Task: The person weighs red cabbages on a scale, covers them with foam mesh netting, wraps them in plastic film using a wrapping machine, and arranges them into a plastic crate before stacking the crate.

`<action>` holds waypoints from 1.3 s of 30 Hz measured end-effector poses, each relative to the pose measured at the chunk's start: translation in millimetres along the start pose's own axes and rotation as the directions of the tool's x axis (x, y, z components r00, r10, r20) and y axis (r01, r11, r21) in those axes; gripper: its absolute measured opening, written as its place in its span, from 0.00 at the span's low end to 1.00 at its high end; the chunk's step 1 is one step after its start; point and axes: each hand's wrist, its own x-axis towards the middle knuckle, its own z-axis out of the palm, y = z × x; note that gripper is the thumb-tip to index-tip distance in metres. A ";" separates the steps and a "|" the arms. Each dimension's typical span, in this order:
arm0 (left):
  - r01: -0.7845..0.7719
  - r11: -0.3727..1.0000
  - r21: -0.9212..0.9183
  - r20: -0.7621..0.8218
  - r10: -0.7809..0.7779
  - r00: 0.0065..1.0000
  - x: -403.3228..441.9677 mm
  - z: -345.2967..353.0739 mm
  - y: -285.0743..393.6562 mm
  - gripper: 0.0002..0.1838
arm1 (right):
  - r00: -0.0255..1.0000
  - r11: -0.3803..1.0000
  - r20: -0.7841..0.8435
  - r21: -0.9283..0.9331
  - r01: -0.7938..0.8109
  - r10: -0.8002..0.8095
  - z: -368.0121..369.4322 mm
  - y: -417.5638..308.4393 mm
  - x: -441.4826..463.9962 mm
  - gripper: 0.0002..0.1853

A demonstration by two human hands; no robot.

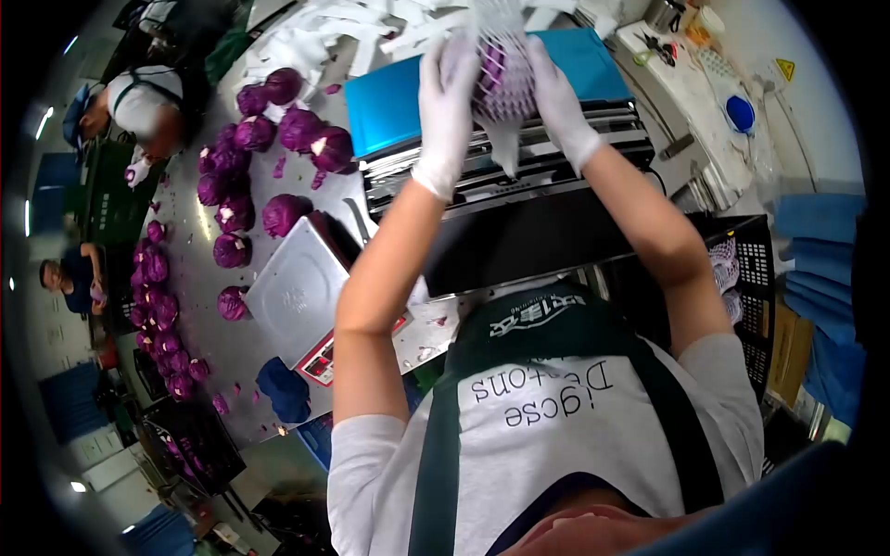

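Observation:
Between my two gloved hands is a red cabbage [506, 85] inside a white foam net sleeve [499, 28]. My left hand [447, 116] presses on its left side, fingers pointing away from me. On the other side, my right hand [563, 104] rests against the cabbage with its fingers closed round it. The net's upper end stretches past the top of the view, and a gathered tail hangs below the cabbage. Directly beneath is a machine with a blue top panel [385, 107] and dark metal rails [408, 185].
Many loose red cabbages [252, 134] lie on the metal table [199, 269] at left. A weighing scale [298, 292] stands near my left forearm. White foam nets [320, 42] are heaped at the back. A black crate [756, 306] is at right. Other people [144, 107] are at left.

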 end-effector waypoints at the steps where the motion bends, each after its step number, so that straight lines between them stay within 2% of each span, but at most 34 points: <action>1: 0.025 0.998 -0.057 0.048 -0.023 0.999 11.6 7.8 -2.9 0.31 | 0.999 0.999 0.024 -0.011 0.037 -0.036 -5.2 -1.6 11.6 0.32; 3: 0.081 0.996 0.042 0.047 -0.083 0.995 38.4 0.8 -39.7 0.32 | 0.985 0.982 0.171 -0.184 0.034 -0.002 -25.2 18.0 38.6 0.33; 4: 0.068 0.991 0.119 0.073 -0.077 0.994 46.9 -7.8 -59.0 0.31 | 0.972 0.954 0.237 -0.289 0.081 -0.011 -30.6 27.1 43.6 0.35; 5: 0.124 0.942 0.311 0.040 -0.143 0.989 45.1 -13.8 -68.0 0.30 | 0.944 0.934 0.308 -0.358 0.004 0.114 -44.3 54.7 55.1 0.38; 7: 0.249 0.941 0.229 -0.035 -0.247 0.968 44.0 -24.1 -65.1 0.29 | 0.940 0.857 0.316 -0.512 0.058 0.125 -48.7 48.5 56.2 0.41; 8: 0.211 0.904 0.371 -0.006 -0.225 0.974 43.2 -36.2 -64.7 0.30 | 0.913 0.882 0.336 -0.469 -0.049 0.229 -50.3 36.6 53.0 0.43; 9: 0.166 0.868 0.468 0.029 -0.202 0.979 41.4 -55.0 -71.4 0.30 | 0.910 0.908 0.361 -0.417 -0.039 0.204 -56.1 39.7 53.6 0.41; 11: 0.146 0.807 0.572 0.020 -0.192 0.981 28.9 -65.0 -39.2 0.30 | 0.910 0.769 0.347 -0.637 0.052 0.225 -72.8 20.5 51.6 0.35; 13: 0.000 0.648 0.762 0.090 -0.105 0.990 19.7 -87.1 -12.1 0.28 | 0.874 0.721 0.465 -0.653 0.230 0.142 -91.2 0.2 48.6 0.26; 14: -0.177 0.469 0.865 0.234 -0.065 0.970 14.8 -91.9 10.8 0.24 | 0.819 0.632 0.570 -0.659 0.407 0.066 -98.4 -15.2 47.2 0.22; 15: -0.388 0.303 0.870 0.420 -0.049 0.906 13.5 -104.7 19.1 0.21 | 0.656 0.460 0.743 -0.541 0.705 -0.131 -107.2 -17.6 49.5 0.19; 17: -0.685 0.100 0.721 0.686 -0.237 0.688 8.1 -118.1 34.7 0.20 | 0.471 0.397 0.880 -0.454 0.798 0.061 -117.5 -32.4 50.9 0.15; 19: -0.830 0.075 0.553 0.798 -0.335 0.501 9.9 -113.0 30.3 0.23 | 0.244 0.275 0.963 -0.267 0.924 0.116 -119.1 -33.9 48.0 0.14; 20: -0.867 0.088 0.491 0.823 -0.373 0.428 11.6 -112.0 23.4 0.23 | 0.217 0.235 0.966 -0.245 0.941 0.138 -118.4 -29.9 43.2 0.14; 21: -0.862 0.210 0.461 0.863 -0.333 0.381 13.4 -116.9 11.1 0.24 | 0.180 0.186 0.972 -0.207 0.960 0.151 -115.8 -21.4 37.7 0.14; 23: -0.887 0.141 0.440 0.859 -0.353 0.370 11.8 -126.2 -12.4 0.28 | 0.228 0.252 0.967 -0.251 0.935 0.117 -114.7 -0.3 35.3 0.13; 24: -0.916 0.115 0.384 0.888 -0.318 0.333 15.9 -129.7 -12.6 0.27 | 0.274 0.268 0.953 -0.300 0.915 0.129 -114.9 0.4 36.2 0.11; 25: -0.897 0.100 0.431 0.851 -0.374 0.368 14.2 -135.9 -20.0 0.25 | 0.324 0.291 0.933 -0.356 0.888 0.154 -116.0 0.2 32.3 0.09; 26: -0.851 0.137 0.508 0.842 -0.287 0.456 2.5 -137.4 -21.3 0.17 | 0.426 0.343 0.893 -0.449 0.825 0.143 -117.7 2.0 23.7 0.07; 27: -0.761 0.279 0.585 0.808 -0.283 0.517 -4.5 -137.8 -11.7 0.09 | 0.528 0.392 0.837 -0.537 0.747 0.141 -119.5 -0.2 13.7 0.06; 28: -0.662 0.445 0.603 0.790 -0.223 0.571 -11.4 -140.5 -10.1 0.06 | 0.549 0.483 0.819 -0.553 0.679 0.166 -119.3 -10.9 1.4 0.06; 29: -0.565 0.498 0.658 0.746 -0.331 0.577 -19.9 -137.0 0.2 0.07 | 0.565 0.566 0.803 -0.560 0.604 0.191 -117.9 -23.3 -6.5 0.05; 30: -0.424 0.534 0.731 0.641 -0.325 0.696 -38.5 -128.5 17.7 0.09 | 0.516 0.588 0.807 -0.573 0.570 0.287 -117.4 -40.1 -11.8 0.06; 31: -0.381 0.573 0.725 0.650 -0.389 0.653 -41.0 -126.3 25.8 0.11 | 0.460 0.607 0.800 -0.595 0.527 0.385 -114.1 -63.9 -12.0 0.06; 32: -0.142 0.632 0.762 0.555 -0.523 0.647 -39.7 -108.7 67.3 0.12 | 0.456 0.657 0.722 -0.680 0.326 0.521 -95.6 -106.7 -10.1 0.05; 33: 0.106 0.643 0.758 0.467 -0.649 0.601 -35.8 -89.0 112.6 0.13 | 0.416 0.659 0.637 -0.744 0.111 0.649 -79.6 -146.6 -6.7 0.05; 35: 0.033 0.916 0.400 0.598 -0.288 0.748 -18.7 -81.8 135.5 0.14 | 0.552 0.865 0.748 -0.494 0.091 0.369 -85.2 -170.6 13.5 0.07; 36: 0.074 0.973 0.221 0.519 -0.182 0.835 -4.4 -76.9 139.6 0.11 | 0.682 0.945 0.712 -0.313 0.095 0.167 -96.2 -157.0 33.9 0.09; 37: -0.009 0.993 0.119 0.450 -0.046 0.892 16.6 -74.0 134.5 0.09 | 0.788 0.984 0.615 -0.120 0.133 -0.031 -101.0 -145.4 55.5 0.10; 38: -0.325 0.877 0.355 0.443 0.149 0.884 42.8 -75.7 123.2 0.12 | 0.875 0.825 0.480 -0.468 0.317 -0.064 -81.2 -152.4 64.8 0.14; 39: -0.575 0.604 0.552 0.487 0.327 0.810 65.9 -81.4 108.2 0.17 | 0.834 0.823 0.523 -0.385 0.417 -0.178 -71.1 -121.0 88.5 0.18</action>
